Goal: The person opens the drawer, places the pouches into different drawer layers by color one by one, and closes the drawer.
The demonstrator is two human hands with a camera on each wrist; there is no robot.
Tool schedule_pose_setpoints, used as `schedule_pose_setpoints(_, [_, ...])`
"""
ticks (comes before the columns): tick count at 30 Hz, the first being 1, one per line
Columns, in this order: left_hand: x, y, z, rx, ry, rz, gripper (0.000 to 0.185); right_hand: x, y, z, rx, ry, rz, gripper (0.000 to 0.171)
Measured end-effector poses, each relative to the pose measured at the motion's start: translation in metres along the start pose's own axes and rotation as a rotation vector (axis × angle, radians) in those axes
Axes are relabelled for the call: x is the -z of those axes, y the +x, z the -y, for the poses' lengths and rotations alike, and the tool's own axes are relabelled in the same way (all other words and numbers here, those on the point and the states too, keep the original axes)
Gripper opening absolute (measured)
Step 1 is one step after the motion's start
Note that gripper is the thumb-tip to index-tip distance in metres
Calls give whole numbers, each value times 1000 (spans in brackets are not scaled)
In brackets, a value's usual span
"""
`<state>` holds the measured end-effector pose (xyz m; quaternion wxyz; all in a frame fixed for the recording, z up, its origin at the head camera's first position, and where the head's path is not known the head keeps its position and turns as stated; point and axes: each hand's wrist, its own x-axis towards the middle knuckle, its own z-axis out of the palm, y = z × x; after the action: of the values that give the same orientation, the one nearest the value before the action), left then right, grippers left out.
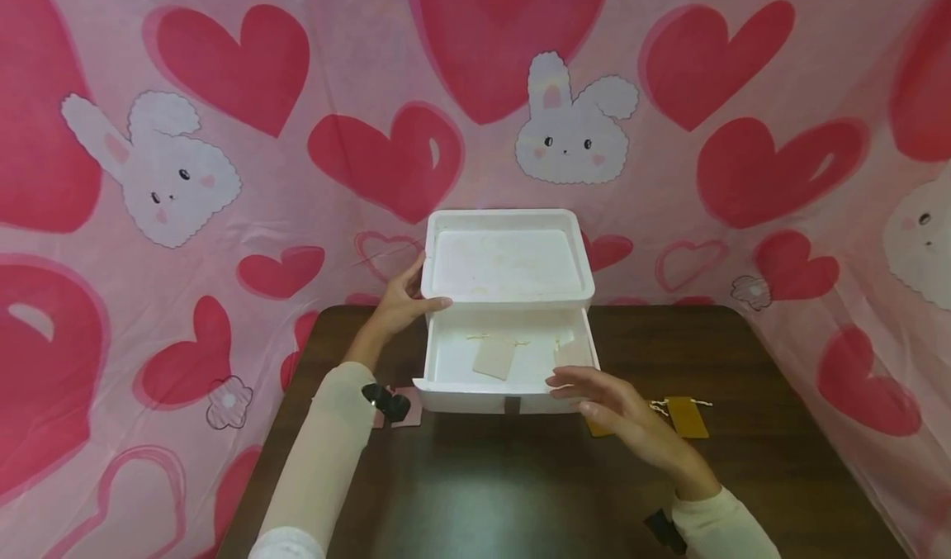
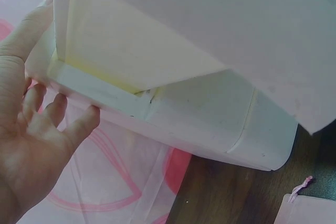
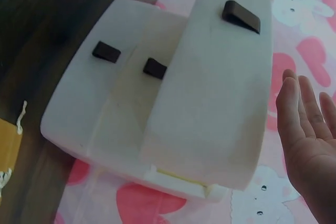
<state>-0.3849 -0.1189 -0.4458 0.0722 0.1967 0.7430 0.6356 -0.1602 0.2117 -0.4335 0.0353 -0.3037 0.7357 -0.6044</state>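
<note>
A white drawer cabinet point(image 1: 513, 266) stands on the table, its top drawer point(image 1: 468, 402) pulled out towards me. Inside lie a beige drawstring pouch point(image 1: 494, 358) and a second beige pouch point(image 1: 574, 352) at the right, partly hidden by my right hand. My left hand point(image 1: 404, 305) rests against the cabinet's upper left side, thumb at the front rim, fingertips point(image 2: 92, 115) on the side wall. My right hand point(image 1: 612, 402) has its fingers extended and overlaps the drawer's right front corner in the head view. In the right wrist view it appears beside the drawer, holding nothing.
Ochre pouches point(image 1: 687, 418) lie on the dark table point(image 1: 475, 493) right of the cabinet, one partly behind my right hand. Pink pouches point(image 1: 406, 408) lie at its left, partly covered by the left wrist's camera. Heart-patterned cloth point(image 1: 371, 55) hangs behind.
</note>
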Motion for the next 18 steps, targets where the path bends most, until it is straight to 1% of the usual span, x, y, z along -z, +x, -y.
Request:
schedule_pose_setpoints(3, [0,0,-1,-5,-7,7,103,-4,-2,-2,-2,24,16,45])
schedule_pose_setpoints(12, [-1,-1,-2,-12,-4,13,103,-13,-5,-17,-12,173,72,44])
schedule_pose_setpoints(18, [0,1,0,-9,-11,13,103,-22,-3,-24,-2,248,109,44])
